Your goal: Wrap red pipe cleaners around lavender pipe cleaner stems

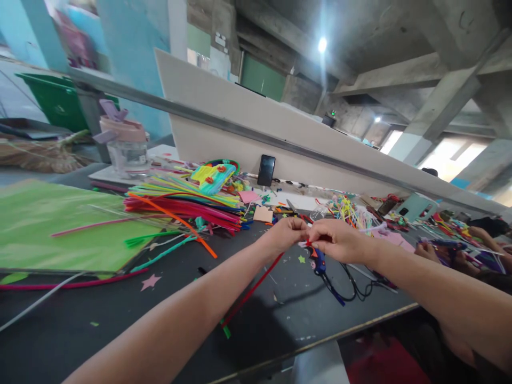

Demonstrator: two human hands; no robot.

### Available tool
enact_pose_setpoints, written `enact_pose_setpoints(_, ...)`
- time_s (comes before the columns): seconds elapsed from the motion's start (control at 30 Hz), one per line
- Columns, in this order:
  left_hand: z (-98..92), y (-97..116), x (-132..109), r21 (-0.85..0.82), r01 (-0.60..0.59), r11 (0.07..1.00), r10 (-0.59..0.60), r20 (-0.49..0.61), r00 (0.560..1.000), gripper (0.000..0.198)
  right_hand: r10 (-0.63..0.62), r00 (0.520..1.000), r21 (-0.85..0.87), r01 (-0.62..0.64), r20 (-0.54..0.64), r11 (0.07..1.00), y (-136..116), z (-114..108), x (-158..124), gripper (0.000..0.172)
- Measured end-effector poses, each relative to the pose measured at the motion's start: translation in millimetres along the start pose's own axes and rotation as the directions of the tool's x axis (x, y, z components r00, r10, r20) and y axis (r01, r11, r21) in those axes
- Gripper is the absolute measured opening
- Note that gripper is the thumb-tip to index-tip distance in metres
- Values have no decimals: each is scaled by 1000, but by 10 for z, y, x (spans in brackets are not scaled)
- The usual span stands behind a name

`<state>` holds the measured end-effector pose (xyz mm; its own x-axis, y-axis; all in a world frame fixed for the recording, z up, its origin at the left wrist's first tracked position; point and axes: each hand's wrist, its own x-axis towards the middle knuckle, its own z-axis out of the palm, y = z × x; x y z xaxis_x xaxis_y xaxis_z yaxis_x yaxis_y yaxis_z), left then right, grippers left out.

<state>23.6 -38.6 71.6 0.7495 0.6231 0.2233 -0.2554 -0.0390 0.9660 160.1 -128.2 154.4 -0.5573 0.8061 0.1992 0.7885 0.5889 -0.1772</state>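
Note:
Both my hands meet over the dark table [136,325], fingertips almost touching. My left hand [286,234] is closed in a pinch on a red pipe cleaner [256,288], whose long end slants down toward the table's front. My right hand [340,240] pinches a small red bent part at the fingertips, which seems to belong to the same pipe cleaner; the fingers partly hide it. Just under my right hand lies a blue glue gun [319,262], its dark cord [352,293] looping to the right. A small green star [301,259] lies beneath the hands.
Left of my hands lies a thick bundle of coloured pipe cleaners [188,205], beside a green sheet [60,224]. A drink bottle [127,144] stands behind. A phone [266,169] leans on the white partition [224,138]. At right, another person's hands [428,252] work.

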Motion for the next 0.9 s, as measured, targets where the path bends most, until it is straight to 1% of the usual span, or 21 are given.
enact_pose_setpoints(0.07,77,-82,-10,-161,75,984,-71,31,997,24,41,996,-5,-42,-81,999,3,4,-29,8)
enact_pose_setpoints(0.17,188,-187,-39,-366,135,921,-95,125,988,29,92,983,-49,-101,-158,994,25,-6,-57,8)
enact_pose_setpoints(0.23,254,-225,-63,-430,153,890,-97,148,984,32,113,974,-97,-134,-194,986,63,-9,-69,8)
enact_pose_setpoints(0.3,309,-234,-85,-463,123,878,-72,126,989,30,134,965,-139,-168,-225,976,118,-4,-81,7)
enact_pose_setpoints(0.37,352,-223,-101,-456,60,888,-28,78,997,28,151,958,-166,-195,-243,967,175,3,-93,7)
enact_pose_setpoints(0.5,413,-170,-127,-332,-54,942,49,-23,999,28,186,953,-189,-233,-238,954,224,12,-109,6)
enact_pose_setpoints(0.6,439,-127,-146,-258,-99,961,81,-79,994,29,209,948,-191,-257,-241,947,204,25,-105,6)
enact_pose_setpoints(0.67,439,-112,-155,-240,-99,966,79,-93,993,29,208,947,-206,-261,-246,943,186,43,-102,7)
enact_pose_setpoints(0.77,419,-118,-155,-238,-74,968,51,-99,994,27,185,951,-272,-252,-247,929,165,79,-101,8)
enact_pose_setpoints(0.9,412,-154,-145,-295,-59,954,31,-97,995,27,167,958,-363,-245,-234,899,161,127,-85,8)
